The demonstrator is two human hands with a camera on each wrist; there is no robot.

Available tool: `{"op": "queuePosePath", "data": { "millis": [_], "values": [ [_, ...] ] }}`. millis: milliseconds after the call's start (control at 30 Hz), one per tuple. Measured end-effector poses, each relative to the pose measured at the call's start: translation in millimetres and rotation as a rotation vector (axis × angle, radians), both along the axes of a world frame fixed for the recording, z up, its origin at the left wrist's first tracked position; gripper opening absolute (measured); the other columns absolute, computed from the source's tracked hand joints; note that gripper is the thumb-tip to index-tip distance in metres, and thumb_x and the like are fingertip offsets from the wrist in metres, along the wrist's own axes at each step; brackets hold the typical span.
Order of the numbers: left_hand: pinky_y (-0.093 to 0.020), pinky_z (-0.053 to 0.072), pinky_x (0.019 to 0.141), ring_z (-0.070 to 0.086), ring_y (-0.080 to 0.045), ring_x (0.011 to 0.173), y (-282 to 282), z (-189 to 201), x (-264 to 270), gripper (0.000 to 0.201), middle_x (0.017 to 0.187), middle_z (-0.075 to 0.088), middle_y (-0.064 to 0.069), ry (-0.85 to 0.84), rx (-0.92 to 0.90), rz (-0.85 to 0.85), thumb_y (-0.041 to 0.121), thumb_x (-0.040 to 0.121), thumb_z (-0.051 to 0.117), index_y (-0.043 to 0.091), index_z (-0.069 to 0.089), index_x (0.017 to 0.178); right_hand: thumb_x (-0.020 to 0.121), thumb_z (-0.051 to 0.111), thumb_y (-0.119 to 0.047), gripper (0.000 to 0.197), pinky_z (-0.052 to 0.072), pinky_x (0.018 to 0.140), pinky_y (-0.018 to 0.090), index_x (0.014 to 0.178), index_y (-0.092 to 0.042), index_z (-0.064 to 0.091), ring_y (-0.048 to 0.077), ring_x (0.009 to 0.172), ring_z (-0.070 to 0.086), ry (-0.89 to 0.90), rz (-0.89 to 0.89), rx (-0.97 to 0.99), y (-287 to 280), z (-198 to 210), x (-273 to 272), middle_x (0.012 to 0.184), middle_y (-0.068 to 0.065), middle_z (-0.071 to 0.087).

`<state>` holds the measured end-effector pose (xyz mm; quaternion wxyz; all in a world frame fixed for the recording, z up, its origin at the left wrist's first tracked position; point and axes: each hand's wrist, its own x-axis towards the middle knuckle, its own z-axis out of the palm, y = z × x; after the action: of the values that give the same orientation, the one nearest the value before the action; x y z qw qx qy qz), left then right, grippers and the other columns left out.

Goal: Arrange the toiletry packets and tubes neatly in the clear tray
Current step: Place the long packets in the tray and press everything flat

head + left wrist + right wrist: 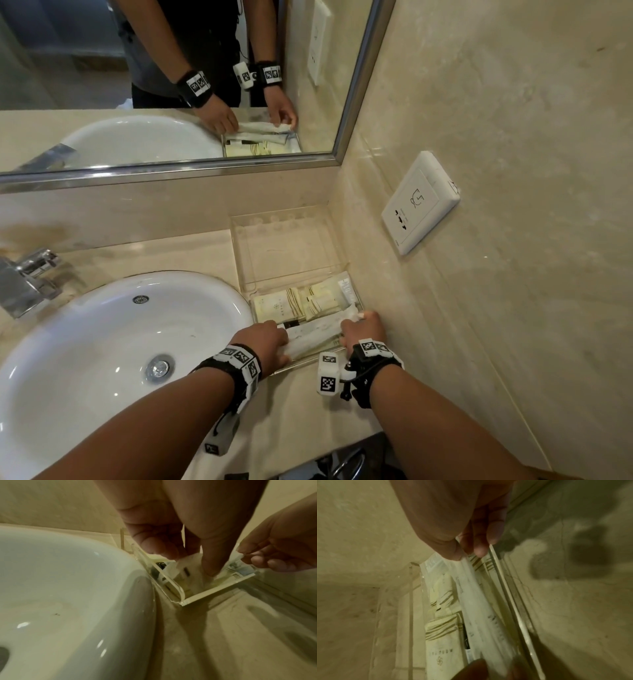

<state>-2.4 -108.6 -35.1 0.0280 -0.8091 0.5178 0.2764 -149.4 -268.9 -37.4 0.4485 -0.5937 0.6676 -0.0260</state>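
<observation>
L hand (265, 339) + R hand (363, 330) each pinch one end of long white packet (318, 334), held over near compartment of clear tray (337, 260) on tabletop (144, 253). Beyond: cream packets (274, 305), small tube (345, 289) w/in tray. Sink (102, 342) at left.

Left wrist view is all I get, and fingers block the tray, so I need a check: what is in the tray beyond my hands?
Observer: Cream packets with gold stripes lie flat in the clear tray, behind the long white packet.
Operator: Is the tray's far half filled too?
Observer: No, the head view shows the far half bare.
Operator: Where does the right hand hold?
Observer: The right hand pinches the long packet's right end; the left hand holds its left end.
</observation>
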Motion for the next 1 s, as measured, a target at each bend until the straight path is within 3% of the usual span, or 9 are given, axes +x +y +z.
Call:
{"op": "queuePosePath", "data": {
  "millis": [133,333,433,567,633,700,767,900,1000],
  "values": [
    [-0.036,0.045,0.094,0.043,-0.022,0.119,1.4,-5.8,-0.1,0.055,0.131,0.046,0.001,-0.091,-0.172,-0.034,0.059,0.082,0.056,0.03,0.051,0.129,0.086,0.061,-0.027,0.042,0.05,0.068,0.03,0.124,-0.022,0.046,0.02,0.073,0.063,0.101,0.109,-0.076,8.0,12.2,-5.2,0.097,0.001,0.065],
    [-0.049,0.014,0.12,0.003,-0.034,0.149,-13.3,-14.1,-1.9,0.086,0.163,0.005,-0.008,-0.138,-0.162,-0.057,0.067,0.077,0.056,0.028,0.026,0.148,0.089,0.056,-0.034,0.044,0.04,0.106,0.038,0.132,-0.028,0.056,0.022,0.126,0.047,0.282,0.694,-0.477,14.5,11.9,-8.2,0.138,0.0,0.051],
    [-0.051,0.007,0.12,-0.005,-0.033,0.15,-20.6,-20.6,-4.6,0.092,0.164,-0.003,-0.007,-0.157,-0.167,-0.033,0.074,0.081,0.043,0.026,0.013,0.154,0.094,0.049,-0.037,0.054,0.023,0.121,0.043,0.146,-0.027,0.043,0.023,0.149,0.021,0.336,0.905,-0.537,12.6,7.8,-1.5,0.162,0.0,0.026],
    [-0.052,0.001,0.119,-0.01,-0.034,0.15,-27.6,-32.1,-8.5,0.087,0.164,-0.009,-0.009,-0.172,-0.145,-0.011,0.074,0.087,0.022,0.024,0.004,0.156,0.102,0.036,-0.042,0.062,0.005,0.124,0.045,0.159,-0.027,0.016,0.024,0.156,-0.005,0.386,1.03,-0.511,2.4,-1.8,9.4,0.17,0.001,-0.005],
    [-0.055,0.01,0.118,-0.001,-0.036,0.149,-29.2,-38.5,-10.5,0.085,0.163,0.005,-0.013,-0.168,-0.186,-0.011,0.074,0.088,0.024,0.023,0.018,0.155,0.101,0.034,-0.043,0.062,0.009,0.124,0.046,0.159,-0.027,0.017,0.026,0.156,-0.001,0.398,1.051,-0.501,-1.7,-10.3,15.5,0.17,0.003,-0.002],
    [-0.057,0.03,0.111,0.024,-0.037,0.144,-28.7,-43.3,-11.3,0.081,0.154,0.036,-0.016,-0.125,-0.158,-0.029,0.073,0.085,0.035,0.02,0.045,0.145,0.094,0.034,-0.047,0.062,0.028,0.118,0.051,0.153,-0.026,0.036,0.03,0.153,0.022,0.414,1.056,-0.524,-4.0,-15.8,20.3,0.167,0.007,0.02],
    [-0.056,0.03,0.108,0.038,-0.038,0.138,-28.7,-50.8,-9.8,0.077,0.148,0.046,-0.015,-0.113,-0.181,-0.044,0.072,0.083,0.041,0.019,0.054,0.138,0.089,0.031,-0.052,0.066,0.04,0.112,0.053,0.147,-0.026,0.047,0.031,0.148,0.035,0.412,1.044,-0.561,-9.4,-29.3,21.6,0.162,0.009,0.034],
    [-0.058,0.022,0.105,0.037,-0.041,0.139,-29.7,-60.7,-7.6,0.075,0.151,0.042,-0.014,-0.092,-0.199,-0.035,0.072,0.09,0.03,0.02,0.051,0.14,0.095,0.02,-0.056,0.069,0.007,0.124,0.052,0.159,-0.03,0.022,0.026,0.156,0.004,0.424,1.099,-0.569,-14.9,-39.4,21.8,0.17,0.005,0.006],
    [-0.06,0.022,0.105,0.031,-0.039,0.141,-32.1,-64.5,-9.9,0.071,0.151,0.042,-0.013,-0.087,-0.185,-0.006,0.068,0.088,0.035,0.023,0.049,0.141,0.097,0.021,-0.054,0.068,-0.003,0.121,0.048,0.16,-0.026,0.02,0.022,0.156,0.003,0.421,1.135,-0.605,-14.4,-42.9,23.9,0.17,0.002,0.006]
  ]
}}
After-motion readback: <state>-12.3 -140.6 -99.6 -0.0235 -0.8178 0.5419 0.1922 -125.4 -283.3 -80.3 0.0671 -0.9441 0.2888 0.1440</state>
